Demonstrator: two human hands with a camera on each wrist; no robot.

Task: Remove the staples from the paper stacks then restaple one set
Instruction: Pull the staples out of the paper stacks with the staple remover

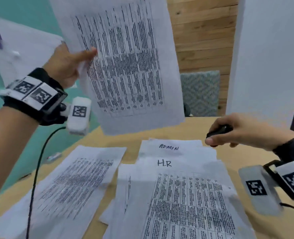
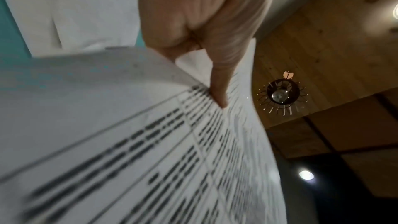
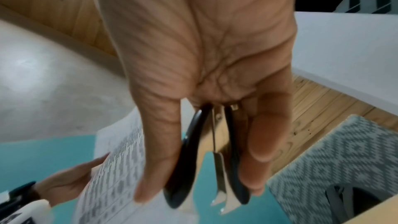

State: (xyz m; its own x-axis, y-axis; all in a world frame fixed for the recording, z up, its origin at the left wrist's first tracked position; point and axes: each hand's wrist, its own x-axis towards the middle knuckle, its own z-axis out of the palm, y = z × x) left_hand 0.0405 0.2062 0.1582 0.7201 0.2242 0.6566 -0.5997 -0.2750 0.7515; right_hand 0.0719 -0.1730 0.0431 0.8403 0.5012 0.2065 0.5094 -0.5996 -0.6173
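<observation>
Print on lifted sheet (image 1: 122, 66) blurred, left hand (image 1: 63, 66) pinching.

Each wrist carries a black strap (image 1: 30, 104) with white fiducial-marker tiles (image 1: 32, 91), a white camera housing (image 1: 79, 116) and a black cable (image 1: 37, 169).

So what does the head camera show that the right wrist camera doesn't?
Only the head view shows the table with papers spread on it, including sheets marked ADMIN and H.R. Only the right wrist view shows the staple remover close up, its metal claws between thumb and fingers, plus a patterned cushion. Both show the left hand holding up a printed sheet and the right hand with the remover.
</observation>
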